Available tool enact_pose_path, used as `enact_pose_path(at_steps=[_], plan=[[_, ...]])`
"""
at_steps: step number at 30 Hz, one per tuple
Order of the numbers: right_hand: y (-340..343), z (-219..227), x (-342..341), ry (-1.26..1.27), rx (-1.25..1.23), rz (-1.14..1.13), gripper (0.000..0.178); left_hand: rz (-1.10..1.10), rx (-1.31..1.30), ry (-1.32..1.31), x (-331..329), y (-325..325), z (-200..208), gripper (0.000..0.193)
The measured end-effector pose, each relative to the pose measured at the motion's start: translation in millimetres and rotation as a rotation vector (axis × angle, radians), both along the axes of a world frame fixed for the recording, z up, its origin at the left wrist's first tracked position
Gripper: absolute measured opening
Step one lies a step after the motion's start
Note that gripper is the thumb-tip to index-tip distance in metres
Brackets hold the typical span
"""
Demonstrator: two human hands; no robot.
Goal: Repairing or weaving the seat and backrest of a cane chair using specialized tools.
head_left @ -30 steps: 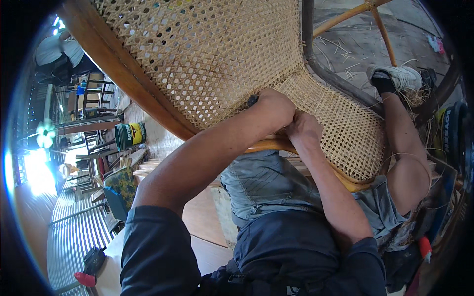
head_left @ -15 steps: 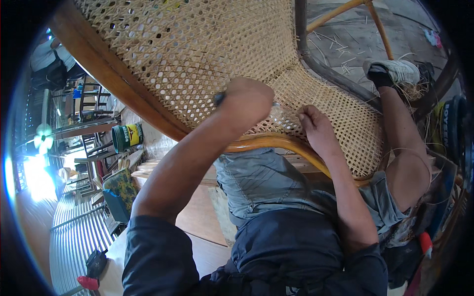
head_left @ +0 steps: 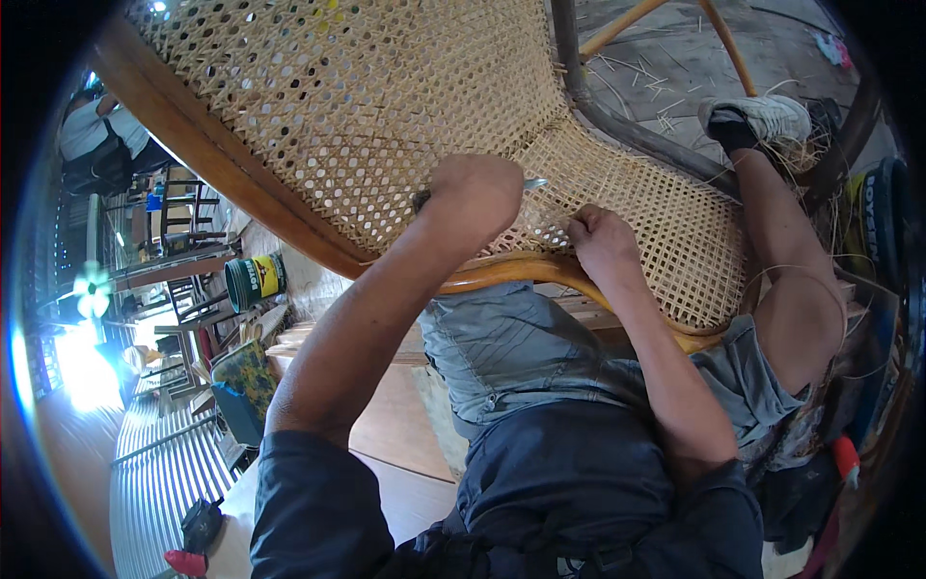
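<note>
Across my lap leans a chair with woven cane panels and a brown wooden frame. My left hand is a fist around a hand tool with a dark handle end and a shiny metal tip. That tip points right, over the weave near the bend between the two panels; whether it touches the cane I cannot tell. To the right, my right hand has its fingers pinched together at the cane close to the front rail. What lies between those fingers, if anything, is hidden.
Cane scraps litter the floor at the far right, near my shoe. Buckets stand at the left and right edge. Another person is at the far left, by stacked dark wooden furniture.
The tool's metal tip, barely visible before, now shows clearly past my left fist. Both hands sit slightly farther left in the picture, as the whole view has shifted a little.
</note>
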State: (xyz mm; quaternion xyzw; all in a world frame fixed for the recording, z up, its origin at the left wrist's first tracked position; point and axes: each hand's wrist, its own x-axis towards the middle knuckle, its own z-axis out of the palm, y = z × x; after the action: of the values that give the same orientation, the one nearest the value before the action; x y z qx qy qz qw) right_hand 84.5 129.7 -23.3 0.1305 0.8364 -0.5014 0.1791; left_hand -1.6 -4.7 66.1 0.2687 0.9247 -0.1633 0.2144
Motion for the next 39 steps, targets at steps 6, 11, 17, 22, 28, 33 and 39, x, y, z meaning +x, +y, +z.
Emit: enact_pose_path(at_steps=[6,11,17,22,28,33,39], plan=[[-2.3,-3.3,-8.7,-0.089,0.001,0.089,0.027,-0.158,-0.211,-0.166,-2.2,18.1,4.4,0.019],[-5.6,1.8,-10.6,-0.149,-0.003,0.113,0.028,-0.141,-0.342,-0.231,-6.9,38.3,10.1,0.019],[-10.3,-7.3,-10.5,-0.141,0.022,0.092,0.027,-0.193,-0.515,-0.322,-1.2,55.2,-4.2,0.023],[-11.0,-14.9,-10.1,-0.103,-0.014,0.064,0.027,-0.338,-0.554,-0.336,8.2,65.9,-0.5,0.024],[-12.8,-14.0,-6.8,-0.101,0.03,0.103,0.028,-0.255,-0.478,-0.35,-2.6,44.3,-11.0,0.022],[-9.4,-12.3,-6.9,-0.035,0.029,0.099,0.027,-0.324,-0.435,-0.19,2.0,36.0,-1.3,0.017],[-15.2,-23.4,-4.8,-0.027,0.038,0.104,0.027,-0.303,-0.585,-0.274,6.0,51.0,-20.4,0.019]])
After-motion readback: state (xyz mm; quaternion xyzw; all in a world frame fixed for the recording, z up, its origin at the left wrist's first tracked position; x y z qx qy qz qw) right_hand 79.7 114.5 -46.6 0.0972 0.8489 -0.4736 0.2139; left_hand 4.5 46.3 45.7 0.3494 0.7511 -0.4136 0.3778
